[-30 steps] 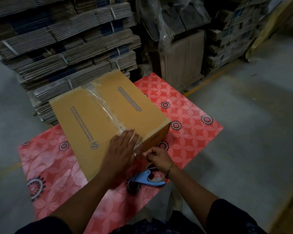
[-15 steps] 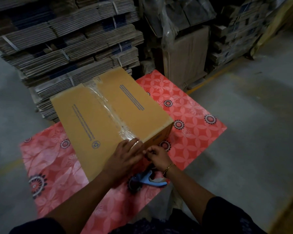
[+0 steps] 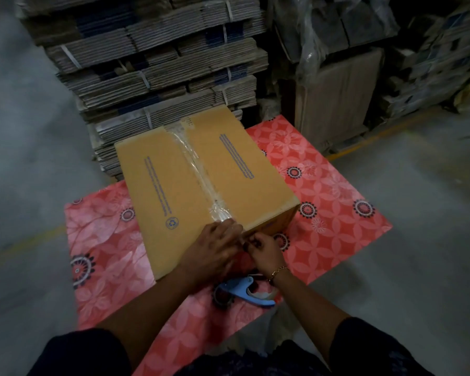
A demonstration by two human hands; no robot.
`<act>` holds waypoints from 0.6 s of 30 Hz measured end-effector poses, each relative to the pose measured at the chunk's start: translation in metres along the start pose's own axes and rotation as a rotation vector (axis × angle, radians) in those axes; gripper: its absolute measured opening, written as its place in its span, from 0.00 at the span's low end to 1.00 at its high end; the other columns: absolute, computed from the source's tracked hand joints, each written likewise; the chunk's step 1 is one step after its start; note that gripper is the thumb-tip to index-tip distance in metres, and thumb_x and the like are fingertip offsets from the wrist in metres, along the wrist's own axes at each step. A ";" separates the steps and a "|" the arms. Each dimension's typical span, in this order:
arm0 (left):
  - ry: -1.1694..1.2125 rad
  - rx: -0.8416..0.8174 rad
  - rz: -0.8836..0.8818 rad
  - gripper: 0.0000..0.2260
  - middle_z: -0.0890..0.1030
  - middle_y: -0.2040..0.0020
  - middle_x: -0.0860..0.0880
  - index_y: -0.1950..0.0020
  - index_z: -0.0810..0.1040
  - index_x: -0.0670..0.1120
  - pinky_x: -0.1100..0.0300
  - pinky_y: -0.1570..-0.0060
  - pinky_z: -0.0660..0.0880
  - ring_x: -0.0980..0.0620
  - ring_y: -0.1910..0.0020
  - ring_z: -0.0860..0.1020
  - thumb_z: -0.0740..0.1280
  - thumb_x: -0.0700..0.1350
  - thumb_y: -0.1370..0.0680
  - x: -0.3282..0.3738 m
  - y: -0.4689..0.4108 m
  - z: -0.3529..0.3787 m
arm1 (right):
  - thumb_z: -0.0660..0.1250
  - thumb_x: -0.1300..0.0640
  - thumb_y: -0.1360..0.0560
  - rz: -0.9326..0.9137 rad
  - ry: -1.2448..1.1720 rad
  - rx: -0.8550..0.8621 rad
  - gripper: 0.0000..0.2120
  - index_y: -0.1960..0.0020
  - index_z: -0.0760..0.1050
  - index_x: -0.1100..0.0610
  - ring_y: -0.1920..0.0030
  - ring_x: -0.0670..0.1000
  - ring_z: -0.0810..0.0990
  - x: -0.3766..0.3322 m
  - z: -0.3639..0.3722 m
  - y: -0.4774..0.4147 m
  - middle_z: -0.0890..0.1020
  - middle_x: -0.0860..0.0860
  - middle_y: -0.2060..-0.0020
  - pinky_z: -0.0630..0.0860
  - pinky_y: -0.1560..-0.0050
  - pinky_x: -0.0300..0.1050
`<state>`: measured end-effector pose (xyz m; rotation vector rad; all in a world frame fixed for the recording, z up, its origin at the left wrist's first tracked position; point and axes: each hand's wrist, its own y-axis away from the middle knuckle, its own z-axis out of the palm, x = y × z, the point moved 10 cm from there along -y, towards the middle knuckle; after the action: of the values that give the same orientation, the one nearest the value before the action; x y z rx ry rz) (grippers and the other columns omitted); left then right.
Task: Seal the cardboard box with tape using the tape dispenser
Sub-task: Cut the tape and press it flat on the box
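Observation:
A closed brown cardboard box (image 3: 160, 183) stands on a red patterned mat (image 3: 334, 202). A strip of clear tape (image 3: 201, 175) runs along its top seam to the near edge. My left hand (image 3: 215, 251) lies flat over the near corner, pressing the tape end down over the edge. My right hand (image 3: 265, 251) is beside it at the box's near side, fingers pinched at the tape end. A blue tape dispenser (image 3: 244, 290) lies on the mat below my right wrist, held by neither hand.
Strapped bundles of flat cardboard (image 3: 158, 63) are stacked right behind the box. Plastic-wrapped pallets (image 3: 337, 77) stand at the back right. Grey concrete floor (image 3: 432, 240) surrounds the mat, with a yellow line at the right.
My left hand slid from the box top down over the near edge. My right hand rose to meet it at the edge. The dispenser stayed on the mat.

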<state>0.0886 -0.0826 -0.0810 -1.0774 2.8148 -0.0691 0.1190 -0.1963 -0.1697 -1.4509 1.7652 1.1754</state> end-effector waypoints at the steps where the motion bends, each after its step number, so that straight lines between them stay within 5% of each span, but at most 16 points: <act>1: 0.032 -0.004 -0.028 0.18 0.76 0.32 0.42 0.41 0.81 0.47 0.46 0.38 0.71 0.38 0.30 0.72 0.70 0.54 0.26 -0.002 0.000 -0.003 | 0.68 0.48 0.29 -0.011 0.080 -0.023 0.11 0.61 0.79 0.56 0.60 0.58 0.83 -0.002 -0.002 0.000 0.85 0.54 0.64 0.78 0.60 0.55; 4: 0.189 0.058 -0.186 0.18 0.78 0.34 0.42 0.41 0.82 0.47 0.47 0.34 0.72 0.39 0.32 0.75 0.67 0.59 0.22 -0.006 0.003 -0.019 | 0.65 0.52 0.29 -0.078 0.473 -0.046 0.08 0.59 0.80 0.56 0.58 0.61 0.84 -0.009 -0.024 0.002 0.86 0.56 0.61 0.76 0.62 0.48; 9: 0.134 0.016 -0.680 0.30 0.69 0.22 0.45 0.24 0.69 0.48 0.39 0.27 0.64 0.43 0.23 0.67 0.49 0.64 0.18 -0.034 0.017 -0.015 | 0.62 0.48 0.28 -0.433 0.634 -0.075 0.05 0.60 0.72 0.48 0.54 0.53 0.77 -0.049 -0.051 0.016 0.79 0.48 0.61 0.72 0.57 0.50; 13: 0.041 -0.094 -0.703 0.28 0.67 0.21 0.45 0.20 0.63 0.49 0.35 0.28 0.64 0.42 0.22 0.66 0.52 0.61 0.17 -0.035 0.016 0.009 | 0.65 0.47 0.26 -0.753 0.708 0.007 0.08 0.52 0.75 0.51 0.51 0.53 0.75 -0.093 -0.074 0.029 0.78 0.49 0.54 0.72 0.54 0.53; 18: -0.024 -0.110 -0.695 0.30 0.67 0.21 0.43 0.20 0.62 0.48 0.34 0.29 0.65 0.41 0.22 0.66 0.53 0.62 0.19 -0.035 0.013 0.016 | 0.66 0.46 0.26 -0.870 0.730 -0.096 0.19 0.37 0.74 0.51 0.36 0.51 0.74 -0.109 -0.071 0.015 0.79 0.49 0.39 0.71 0.41 0.50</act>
<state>0.1075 -0.0495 -0.0949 -2.0046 2.3041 0.0347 0.1402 -0.2080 -0.0404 -2.5400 1.1658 0.2737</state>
